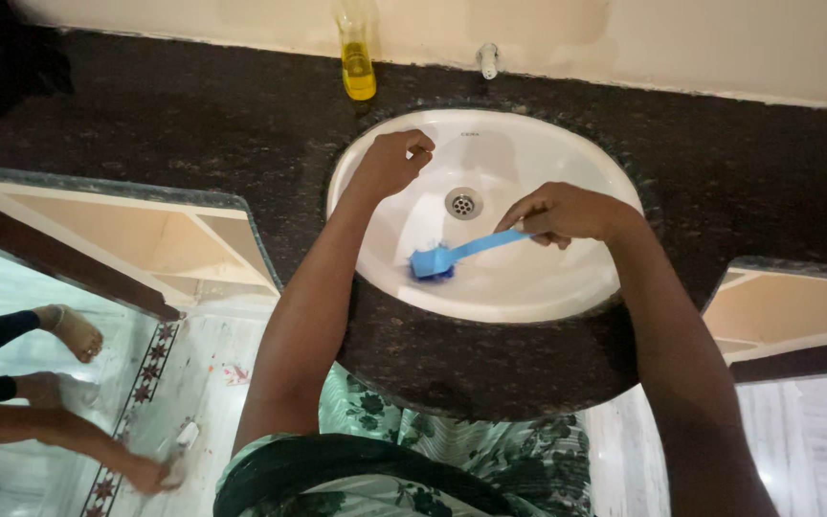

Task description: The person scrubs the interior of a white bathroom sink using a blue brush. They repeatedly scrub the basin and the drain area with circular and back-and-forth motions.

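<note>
A white oval sink [567, 153] is set into a dark speckled stone counter [222, 134]. My right hand [567, 213] grips the handle of a blue brush [452, 256], whose bristle head presses on the basin's near left wall. My left hand [392, 161] rests on the basin's left side, fingers curled; whether it holds anything I cannot tell. The metal drain [463, 203] lies between my two hands.
A bottle of yellow liquid [357, 57] stands at the counter's back edge, next to a small white tap stub [488, 59]. Open shelves [145, 239] lie under the counter at left. Another person crouches on the tiled floor at lower left [50, 383].
</note>
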